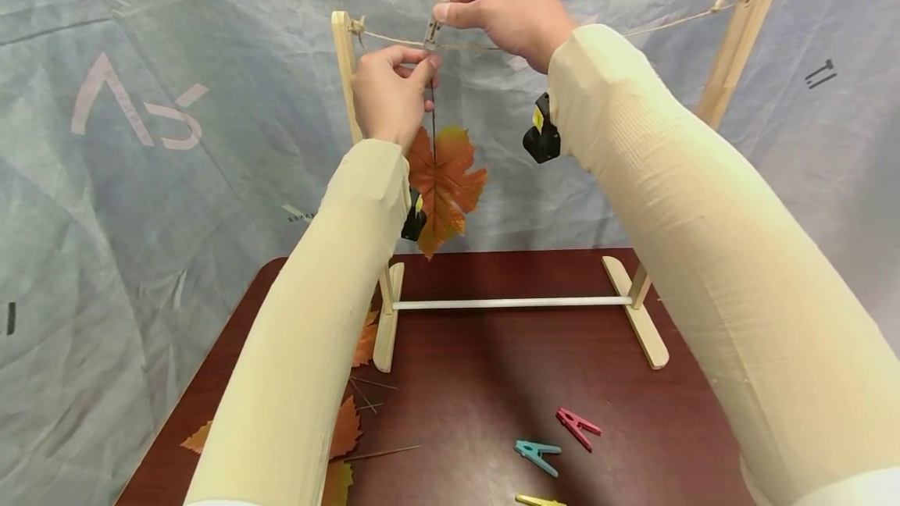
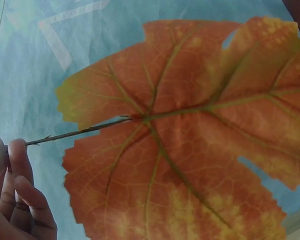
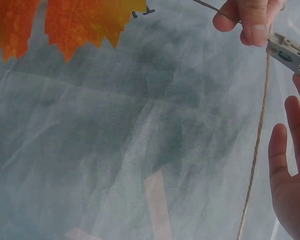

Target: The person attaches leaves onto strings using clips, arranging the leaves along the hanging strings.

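An orange artificial leaf (image 1: 450, 178) hangs by its thin dark stem from my left hand (image 1: 397, 92), whose thumb and fingers pinch the stem just below the string (image 1: 464, 46). In the left wrist view the leaf (image 2: 180, 125) fills most of the picture, stem toward the fingers. Above, my right hand (image 1: 509, 2) pinches a grey clothespin (image 1: 437, 14) between thumb and fingers. The clothespin's lower end is at the string, right by the left fingertips. In the right wrist view that clothespin (image 3: 290, 54) overlaps the string (image 3: 257, 140).
A wooden frame with two posts (image 1: 738, 53) carries the string and stands on a dark red table (image 1: 485, 365). Red (image 1: 579, 428), teal (image 1: 537, 456) and yellow clothespins (image 1: 540, 500) lie in front. More leaves (image 1: 346, 428) lie at left, partly behind my left sleeve.
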